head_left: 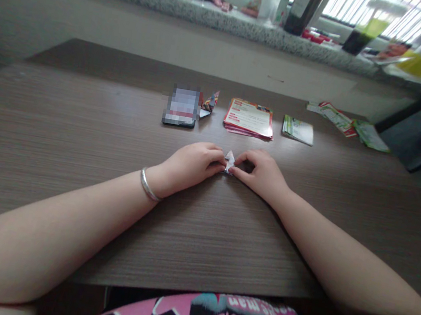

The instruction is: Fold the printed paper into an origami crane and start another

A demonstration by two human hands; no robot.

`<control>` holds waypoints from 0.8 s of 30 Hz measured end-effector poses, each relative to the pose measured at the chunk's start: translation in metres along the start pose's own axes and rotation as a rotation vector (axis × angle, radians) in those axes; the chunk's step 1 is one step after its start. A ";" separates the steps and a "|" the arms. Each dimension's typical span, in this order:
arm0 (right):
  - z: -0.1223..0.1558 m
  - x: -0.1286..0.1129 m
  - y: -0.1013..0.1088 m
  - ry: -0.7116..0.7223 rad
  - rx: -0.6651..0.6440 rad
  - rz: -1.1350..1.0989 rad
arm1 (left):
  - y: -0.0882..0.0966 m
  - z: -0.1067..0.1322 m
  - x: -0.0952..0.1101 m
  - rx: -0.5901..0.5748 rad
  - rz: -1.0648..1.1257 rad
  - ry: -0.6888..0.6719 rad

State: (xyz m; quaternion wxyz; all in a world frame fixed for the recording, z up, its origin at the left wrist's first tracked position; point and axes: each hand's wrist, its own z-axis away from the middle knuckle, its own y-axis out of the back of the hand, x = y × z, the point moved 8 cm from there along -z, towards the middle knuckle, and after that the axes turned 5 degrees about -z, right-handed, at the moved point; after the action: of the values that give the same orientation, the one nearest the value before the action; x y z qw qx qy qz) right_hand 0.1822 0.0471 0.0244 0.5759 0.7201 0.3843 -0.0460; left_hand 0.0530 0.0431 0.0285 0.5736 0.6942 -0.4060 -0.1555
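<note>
A small piece of folded paper (230,159), pale and pointed at its far end, is held between both hands low over the middle of the table. My left hand (198,162), with a silver bangle at its wrist, pinches the left side of the paper between thumb and fingers. From the right, my right hand (259,175) grips the other side with thumb and forefinger. The fingertips hide part of the paper's edges, and its exact folds are too small to make out.
Beyond the hands on the brown table (74,157) lie a blurred-out flat item (182,106), a colourful folded paper piece (210,103), a stack of red-edged cards (251,117) and a small green-white stack (298,129). Green and red packets (338,118) lie far right. Bottles (304,7) line the windowsill.
</note>
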 end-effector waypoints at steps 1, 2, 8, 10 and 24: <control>0.000 0.000 0.000 -0.003 -0.001 -0.011 | 0.000 0.000 -0.001 0.000 0.021 0.013; 0.001 0.001 0.000 -0.013 0.002 -0.025 | 0.000 0.001 -0.002 0.003 0.049 0.038; 0.002 0.008 0.001 -0.052 0.023 -0.139 | 0.006 0.004 -0.011 0.045 0.188 0.191; 0.002 0.003 0.001 0.021 -0.005 -0.102 | 0.004 0.003 -0.006 0.009 0.152 0.119; 0.015 -0.041 -0.006 0.299 -0.145 0.442 | 0.009 0.003 0.015 0.066 -0.172 -0.082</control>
State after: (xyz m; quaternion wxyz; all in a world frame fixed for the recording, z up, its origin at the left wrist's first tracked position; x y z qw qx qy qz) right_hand 0.1555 0.0140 0.0349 0.5586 0.7423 0.3009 0.2153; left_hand 0.0571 0.0299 0.0394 0.5176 0.7382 -0.3730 -0.2191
